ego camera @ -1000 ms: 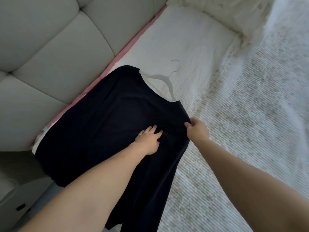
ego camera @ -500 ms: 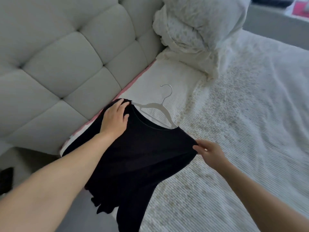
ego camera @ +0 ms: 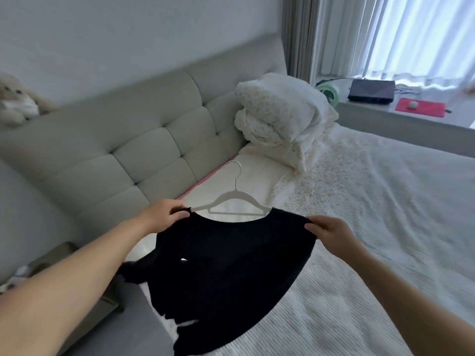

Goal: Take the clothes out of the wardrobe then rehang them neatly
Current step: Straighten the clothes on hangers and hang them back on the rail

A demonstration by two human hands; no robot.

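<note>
A black top [ego camera: 226, 268] is held up over the near edge of the bed [ego camera: 372, 227]. A white hanger [ego camera: 231, 202] sits in its neck opening, hook pointing away toward the headboard. My left hand [ego camera: 164, 214] pinches the top's left shoulder, and my right hand [ego camera: 327, 229] pinches the right shoulder. The lower part of the top drapes down over the bed's edge.
A padded grey headboard [ego camera: 128, 155] runs along the left. Bundled white bedding [ego camera: 280, 116] lies at the bed's head. A window ledge [ego camera: 401, 116] holds a dark box, a red mat and a small green fan. A plush toy [ego camera: 18, 101] sits atop the headboard.
The top lay flat on the bed a second ago; both hands have since moved to its shoulders and lifted it with the hanger. The view has tilted up.
</note>
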